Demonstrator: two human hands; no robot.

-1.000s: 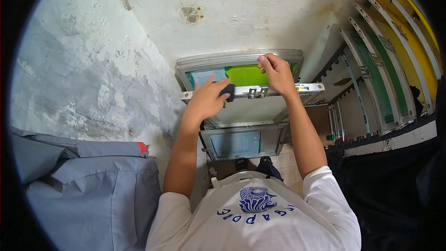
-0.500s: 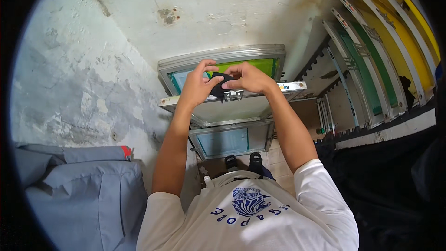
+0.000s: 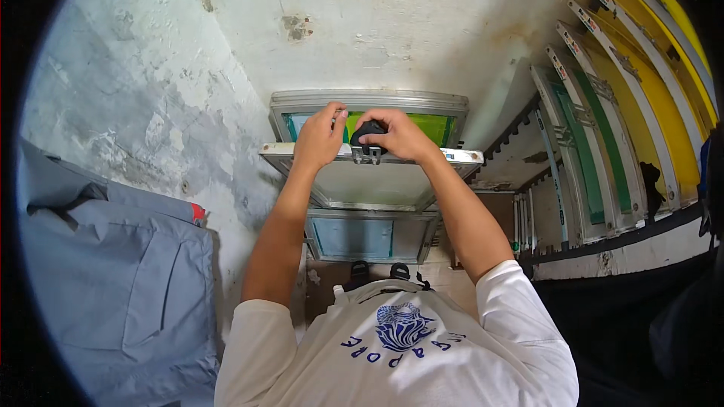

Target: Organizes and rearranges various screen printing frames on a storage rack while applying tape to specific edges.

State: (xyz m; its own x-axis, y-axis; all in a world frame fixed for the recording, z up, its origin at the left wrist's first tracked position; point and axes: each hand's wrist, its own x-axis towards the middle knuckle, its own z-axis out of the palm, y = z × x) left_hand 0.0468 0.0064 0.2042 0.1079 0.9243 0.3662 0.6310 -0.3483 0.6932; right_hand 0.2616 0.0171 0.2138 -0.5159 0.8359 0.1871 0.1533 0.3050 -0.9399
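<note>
Both hands now meet at the top rail's middle | right hand (image 3: pixel 398 136) curled on black knob (image 3: pixel 369 133) | left hand (image 3: pixel 320 136) pinching rail of screen frame (image 3: pixel 369 157), standing against wall (image 3: pixel 377 22) | knob small, rigid, grippy; frame stiff, light, mesh fragile: hold by rails.

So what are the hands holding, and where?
The right hand grips a black knob over its top, at the front rail of a metal screen-printing frame. The left hand holds that rail beside it.
</note>
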